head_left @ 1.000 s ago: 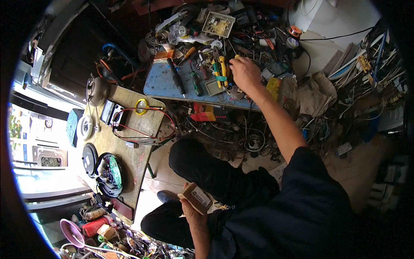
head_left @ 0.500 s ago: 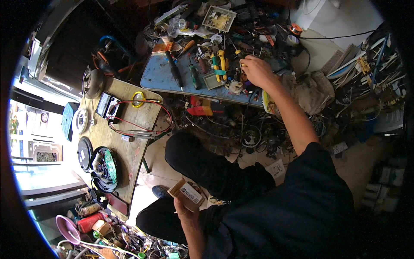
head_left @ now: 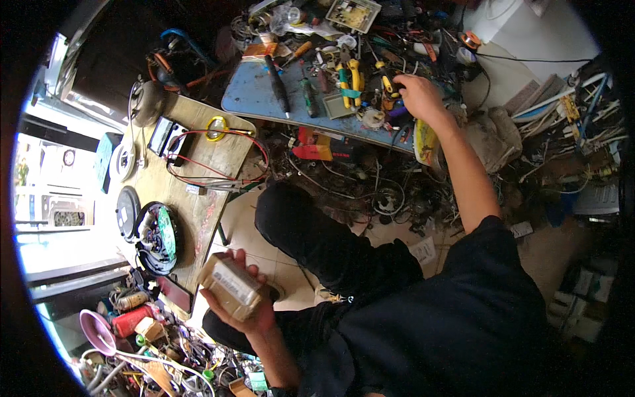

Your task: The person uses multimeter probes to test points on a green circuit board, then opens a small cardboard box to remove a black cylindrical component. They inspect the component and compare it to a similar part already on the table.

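My left hand [head_left: 254, 314] is closed around a small brown cardboard box [head_left: 231, 286] with a white label, held above my lap. At the right part of the blue table [head_left: 254, 92], my right hand [head_left: 423, 98] has its fingers bent together, their tips right beside the yellow-and-black handle of a screwdriver [head_left: 385, 78]. Whether they grip anything I cannot make out. Left of it lie yellow-handled pliers [head_left: 354, 78], a green-handled screwdriver [head_left: 308, 98] and a black pen-shaped tool [head_left: 278, 86]. A small shallow tray [head_left: 337, 106] sits by the table's front edge.
On the wooden table [head_left: 198, 221] at left are a multimeter [head_left: 170, 140] with red and black leads, yellow tape [head_left: 216, 128] and an opened round device [head_left: 157, 238]. Cables and scrap heap under the blue table. A purple bowl [head_left: 97, 331] rests on clutter at lower left.
My left hand has raised the box and turned it label-up, moving left. My right hand has shifted slightly right, uncovering more of the screwdriver handle. The whole view has shifted a little.
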The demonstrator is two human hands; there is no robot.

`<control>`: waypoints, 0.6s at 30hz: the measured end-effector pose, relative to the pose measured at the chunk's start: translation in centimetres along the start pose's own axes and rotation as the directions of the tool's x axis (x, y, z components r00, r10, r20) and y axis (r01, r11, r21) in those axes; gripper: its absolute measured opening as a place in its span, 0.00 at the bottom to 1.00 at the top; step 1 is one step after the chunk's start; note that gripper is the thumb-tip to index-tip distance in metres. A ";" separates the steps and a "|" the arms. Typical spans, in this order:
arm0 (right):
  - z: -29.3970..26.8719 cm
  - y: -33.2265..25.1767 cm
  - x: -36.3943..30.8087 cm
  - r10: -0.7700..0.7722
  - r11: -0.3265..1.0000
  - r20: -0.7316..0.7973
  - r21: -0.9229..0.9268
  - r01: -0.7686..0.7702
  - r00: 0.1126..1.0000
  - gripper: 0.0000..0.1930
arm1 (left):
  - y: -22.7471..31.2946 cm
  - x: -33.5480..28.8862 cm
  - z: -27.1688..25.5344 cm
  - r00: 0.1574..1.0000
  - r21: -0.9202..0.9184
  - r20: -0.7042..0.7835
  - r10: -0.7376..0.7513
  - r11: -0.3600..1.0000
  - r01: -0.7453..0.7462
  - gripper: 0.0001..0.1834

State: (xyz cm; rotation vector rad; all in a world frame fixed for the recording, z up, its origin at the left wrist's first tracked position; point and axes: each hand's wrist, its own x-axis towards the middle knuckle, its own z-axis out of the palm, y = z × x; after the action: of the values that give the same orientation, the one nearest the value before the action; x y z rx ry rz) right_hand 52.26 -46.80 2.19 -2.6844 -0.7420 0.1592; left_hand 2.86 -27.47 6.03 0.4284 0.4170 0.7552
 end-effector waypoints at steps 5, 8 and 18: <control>-1.2 0.6 1.4 -0.034 0.999 -0.046 -0.002 0.034 0.998 0.14 | -2.1 0.3 1.5 0.998 -0.068 0.012 -0.066 0.995 0.066 0.46; -0.9 2.0 3.6 -0.125 0.989 -0.171 0.057 0.137 0.977 0.14 | -3.2 -0.5 -0.7 0.987 0.025 -0.043 -0.157 0.987 0.158 0.46; -1.0 2.9 10.7 -0.109 0.964 -0.151 -0.257 0.067 0.983 0.17 | -6.4 -3.5 -4.4 0.951 0.020 -0.065 -0.302 0.953 0.303 0.48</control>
State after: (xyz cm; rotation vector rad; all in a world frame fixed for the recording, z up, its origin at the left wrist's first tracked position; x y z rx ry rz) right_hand 63.05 -43.92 1.89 -2.8485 -0.8796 -0.1888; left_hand 1.90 -33.25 -0.20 0.3592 0.5388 0.4647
